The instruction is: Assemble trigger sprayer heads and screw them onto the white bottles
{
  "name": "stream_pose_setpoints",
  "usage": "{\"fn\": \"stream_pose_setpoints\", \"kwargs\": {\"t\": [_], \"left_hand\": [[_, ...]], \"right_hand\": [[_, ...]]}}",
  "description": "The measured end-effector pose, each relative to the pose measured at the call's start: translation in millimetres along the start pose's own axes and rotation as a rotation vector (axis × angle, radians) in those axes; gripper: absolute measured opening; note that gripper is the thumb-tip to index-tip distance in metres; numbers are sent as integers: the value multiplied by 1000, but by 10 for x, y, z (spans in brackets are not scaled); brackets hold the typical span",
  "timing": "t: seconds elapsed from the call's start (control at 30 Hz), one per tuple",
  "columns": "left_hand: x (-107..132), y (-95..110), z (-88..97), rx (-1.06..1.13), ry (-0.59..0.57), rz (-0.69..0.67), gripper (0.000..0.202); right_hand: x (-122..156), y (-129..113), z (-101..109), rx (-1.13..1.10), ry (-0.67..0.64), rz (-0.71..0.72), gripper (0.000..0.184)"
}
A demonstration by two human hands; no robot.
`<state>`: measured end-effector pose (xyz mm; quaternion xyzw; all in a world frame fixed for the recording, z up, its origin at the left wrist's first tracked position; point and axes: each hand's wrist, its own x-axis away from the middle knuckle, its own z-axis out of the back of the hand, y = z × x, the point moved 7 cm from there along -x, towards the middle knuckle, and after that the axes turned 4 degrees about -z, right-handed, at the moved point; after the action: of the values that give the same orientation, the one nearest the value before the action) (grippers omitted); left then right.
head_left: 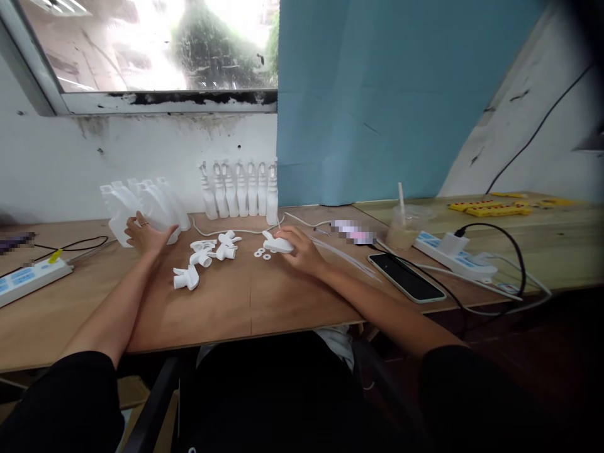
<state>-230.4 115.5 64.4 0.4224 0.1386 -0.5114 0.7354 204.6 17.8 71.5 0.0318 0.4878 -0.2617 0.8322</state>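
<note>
My left hand [145,235] is at the group of empty white plastic bottles [158,200] on the left, its thumb and fingers spread in front of them. Whether it touches a bottle cannot be made out. In my right hand [304,253] is a white spray trigger head [277,243], held above the table. Small white ring washers [267,257] lie just beside it. Between my hands several loose white trigger heads [202,257] lie on the brown table [221,314]. Thin clear tubes [346,257] lie to the right of my right hand.
A row of white spray bottles [241,196] with heads on stands against the wall. On the right are a phone [406,277], a plastic cup [401,231] with a straw, a power strip [453,257] with cables, and yellow packets [493,207]. Another power strip [35,280] lies left.
</note>
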Motion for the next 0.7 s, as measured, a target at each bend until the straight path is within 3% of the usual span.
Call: {"fn": "stream_pose_setpoints", "kwargs": {"t": [0.13, 0.27, 0.43, 0.57, 0.7], "left_hand": [[3, -37, -109, 70, 9, -26, 103], [48, 26, -37, 65, 53, -47, 95], [171, 494, 163, -11, 33, -352, 88], [305, 907, 148, -48, -83, -584, 88], [499, 1187, 36, -118, -200, -775, 84]], "right_hand": [[0, -19, 16, -9, 5, -4, 39], [6, -7, 44, -17, 28, -42, 38], [24, 249, 216, -105, 243, -329, 34], [49, 640, 370, -485, 455, -582, 31], [84, 974, 477, -834, 642, -722, 22]]}}
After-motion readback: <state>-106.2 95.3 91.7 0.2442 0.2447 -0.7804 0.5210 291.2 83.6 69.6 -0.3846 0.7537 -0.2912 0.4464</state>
